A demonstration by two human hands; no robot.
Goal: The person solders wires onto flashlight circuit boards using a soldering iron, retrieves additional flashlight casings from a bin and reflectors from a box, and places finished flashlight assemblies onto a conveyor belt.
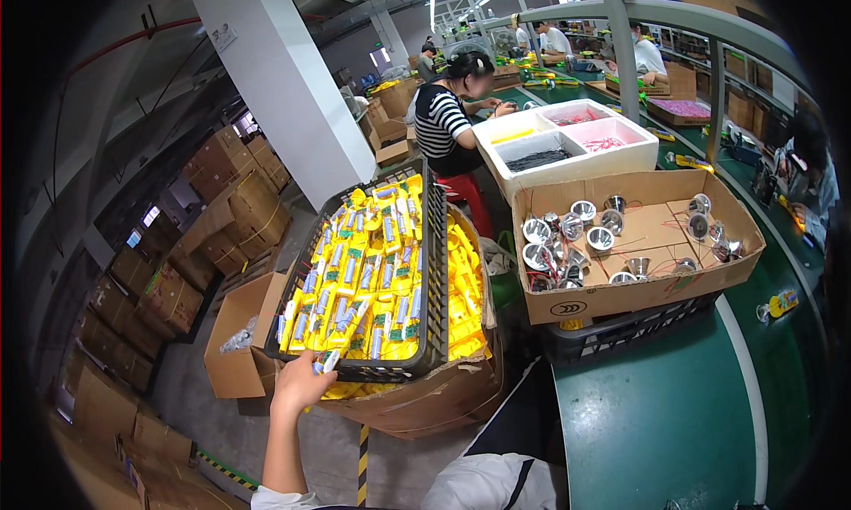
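My left hand is at the near left corner of a black plastic basket. Its fingers are closed on a small casing with a whitish end and a bluish part, lying across the basket's rim; most of it is hidden by the fingers. Rows of yellow casings, fitted with blue cylindrical batteries and green circuit boards, fill the basket. Beneath it, a large cardboard box holds more yellow plastic parts. My right hand does not show.
A cardboard tray of silvery lamp reflectors with red wires rests on a black crate on the green bench. Behind it stands a white foam box of wires. A seated co-worker is beyond. An open carton stands left.
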